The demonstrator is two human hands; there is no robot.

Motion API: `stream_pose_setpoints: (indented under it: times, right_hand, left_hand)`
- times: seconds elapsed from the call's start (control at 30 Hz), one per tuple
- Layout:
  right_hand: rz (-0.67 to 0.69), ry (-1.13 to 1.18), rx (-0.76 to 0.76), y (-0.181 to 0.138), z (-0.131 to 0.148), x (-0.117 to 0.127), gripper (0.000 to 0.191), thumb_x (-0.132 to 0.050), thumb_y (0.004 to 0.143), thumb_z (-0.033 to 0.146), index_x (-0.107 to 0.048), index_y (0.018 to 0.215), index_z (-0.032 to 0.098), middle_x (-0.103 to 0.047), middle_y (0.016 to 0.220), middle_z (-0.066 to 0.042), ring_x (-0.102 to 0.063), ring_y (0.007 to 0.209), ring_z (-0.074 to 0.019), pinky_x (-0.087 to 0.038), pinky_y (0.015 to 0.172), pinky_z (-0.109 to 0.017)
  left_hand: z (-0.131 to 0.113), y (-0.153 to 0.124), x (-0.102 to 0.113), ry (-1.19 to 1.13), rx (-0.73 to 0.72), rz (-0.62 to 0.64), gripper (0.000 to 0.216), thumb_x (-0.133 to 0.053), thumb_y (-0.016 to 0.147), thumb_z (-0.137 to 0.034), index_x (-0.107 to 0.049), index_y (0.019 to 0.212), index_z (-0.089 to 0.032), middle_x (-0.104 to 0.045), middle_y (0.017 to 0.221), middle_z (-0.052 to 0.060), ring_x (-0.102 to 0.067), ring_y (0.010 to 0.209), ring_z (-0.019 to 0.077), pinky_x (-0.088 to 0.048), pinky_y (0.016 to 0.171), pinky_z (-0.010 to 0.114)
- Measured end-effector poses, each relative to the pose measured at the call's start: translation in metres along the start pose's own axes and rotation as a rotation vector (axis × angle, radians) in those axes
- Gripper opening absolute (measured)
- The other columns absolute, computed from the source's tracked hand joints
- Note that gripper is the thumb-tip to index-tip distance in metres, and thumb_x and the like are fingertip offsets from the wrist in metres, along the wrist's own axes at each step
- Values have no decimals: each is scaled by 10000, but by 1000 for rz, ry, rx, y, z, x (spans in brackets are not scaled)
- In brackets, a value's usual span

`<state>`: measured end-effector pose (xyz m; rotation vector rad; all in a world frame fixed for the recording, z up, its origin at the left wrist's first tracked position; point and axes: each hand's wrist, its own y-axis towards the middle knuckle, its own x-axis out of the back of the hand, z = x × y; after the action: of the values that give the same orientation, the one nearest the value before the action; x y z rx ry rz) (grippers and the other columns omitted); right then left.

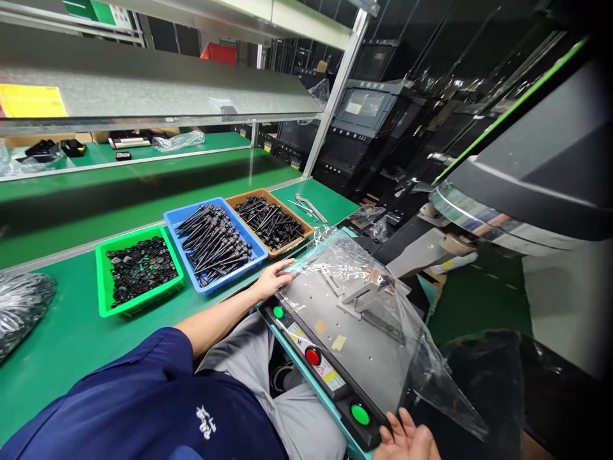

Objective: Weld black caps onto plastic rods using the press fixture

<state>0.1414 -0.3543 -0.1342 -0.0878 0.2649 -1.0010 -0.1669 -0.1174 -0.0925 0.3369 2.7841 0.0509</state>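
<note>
Now: a counter (71, 345), a machine (345, 393) and, at its near corners, the left hand (276, 280) and the right hand (407, 439)

Green and broad across the left of the frame, the counter. From centre to lower right, the machine, with a dark front panel; on top, a grey metal plate (306, 313), partly draped with a clear plastic sheet (426, 364). Left of centre, in a row on the counter: a blue tray (234, 273) of long black pieces, with a green tray (146, 297) of small round black parts on one side and a brown tray (292, 245) of dark ribbed pieces on the other. At the bottom right edge, partly cut off, the right hand, fingers bent and slightly spread. Near frame centre, the left hand, fingers loosely extended. Hard to tell whether touching the machine. Under the plastic, right of centre, a metal bracket (361, 294). Smallest, along the panel: a green button (278, 312) just beside the left hand, another close to the right, and a red button (313, 356) between.
</note>
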Motion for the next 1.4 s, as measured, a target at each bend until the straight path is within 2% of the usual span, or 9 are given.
stream_pose_setpoints:
  times: [0.2,0.33,0.43,0.73,0.83,0.9,1.07,1.27,1.4]
  right_hand:
    - [44,-26,-56,33,22,-8,624,-876,538,473,-445,919,232,-611,928,-30,-613,663,-166,-369,383,-192]
    - [117,33,-20,52,51,-22,590,-878,535,490,-489,881,212,-613,1039,-41,-558,581,-97,-286,338,-154]
    - [89,86,45,60,61,-27,536,-876,538,481,-528,823,191,-600,902,-17,-474,518,-65,-298,343,-161]
    - [-140,41,-95,94,33,-2,437,-799,463,375,-539,768,200,-563,739,-28,-559,637,-173,-477,473,-291]
    - [-39,38,1,101,28,-6,450,-782,575,482,-517,821,214,-588,857,-52,-605,770,-206,-502,549,-322]
    - [1,51,4,105,27,-9,482,-815,547,438,-502,834,210,-601,891,-60,-615,798,-216,-493,551,-314]
    - [-24,127,-125,112,23,1,443,-776,478,305,-523,821,187,-612,776,-56,-593,652,-200,-489,518,-331]
    - [90,44,-16,105,22,3,395,-753,572,423,-512,793,202,-597,708,-37,-567,581,-191,-475,505,-340]
    - [50,34,39,101,24,7,416,-778,568,421,-498,798,219,-581,712,-9,-568,587,-179,-482,514,-337]
  left_hand:
    - [-10,12,-12,14,-5,30,614,-766,744,-301,-590,1327,-221,-521,1436,144,-657,1050,231,-542,786,311]
    - [-16,21,-21,94,18,18,566,-769,725,-285,-641,1270,-196,-549,1408,139,-667,945,195,-539,708,275]
    - [-19,28,-27,125,12,35,545,-758,721,-255,-655,1253,-202,-500,1459,135,-669,875,162,-525,655,244]
    - [-25,32,-31,195,37,89,557,-717,755,-255,-618,1298,-180,-591,1350,149,-680,866,164,-507,635,226]
    - [-25,30,-28,157,21,88,656,-723,737,-245,-551,1369,-213,-559,1383,150,-676,851,155,-505,637,232]
    - [-24,30,-26,101,11,95,749,-722,737,-245,-462,1440,-247,-564,1367,147,-677,822,146,-498,632,235]
    - [-13,31,-19,26,32,108,806,-718,733,-221,-392,1471,-221,-663,1147,113,-666,757,128,-482,649,249]
    - [-7,32,-18,37,21,59,791,-709,721,-183,-407,1452,-174,-682,956,55,-638,691,111,-464,610,232]
    - [-14,29,-17,37,39,57,818,-723,751,-219,-357,1482,-191,-677,991,55,-632,706,100,-470,629,229]
